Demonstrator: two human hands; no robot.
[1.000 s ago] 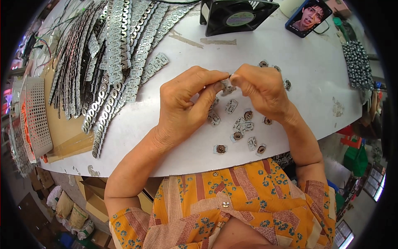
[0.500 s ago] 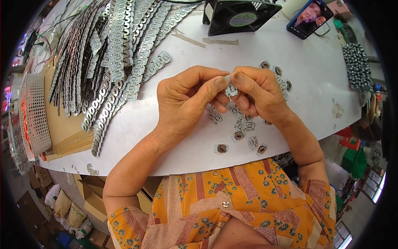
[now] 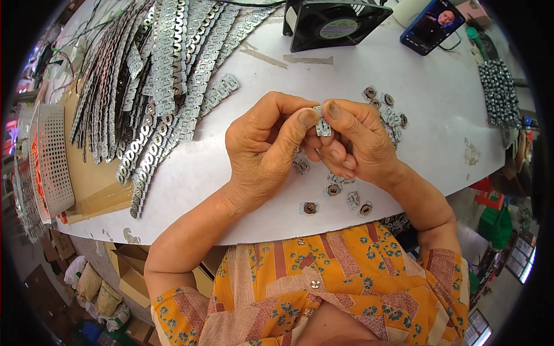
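Between my two hands, above the table, is a small silvery-white circuit board (image 3: 323, 126). My left hand (image 3: 261, 147) pinches its left side between thumb and forefinger. The thumb and forefinger of my right hand (image 3: 369, 141) close on its upper right edge, with the other fingers curled beneath. Loose small boards lie on the table around and under the hands. One with a round brown part (image 3: 309, 208) sits nearest the front edge, and others cluster by the right wrist (image 3: 393, 121). My hands hide some of these pieces.
Long strips of joined circuit boards (image 3: 170, 63) fan across the left of the white table (image 3: 259, 222). A white perforated basket (image 3: 55, 161) stands at the far left. At the back are a black fan (image 3: 337, 26) and a propped phone (image 3: 431, 26). Dark beaded bundles (image 3: 497, 92) lie right.
The board between my fingers has turned and shows a different side angle. My left hand has shifted slightly right, and my right fingers have spread lower over the loose boards.
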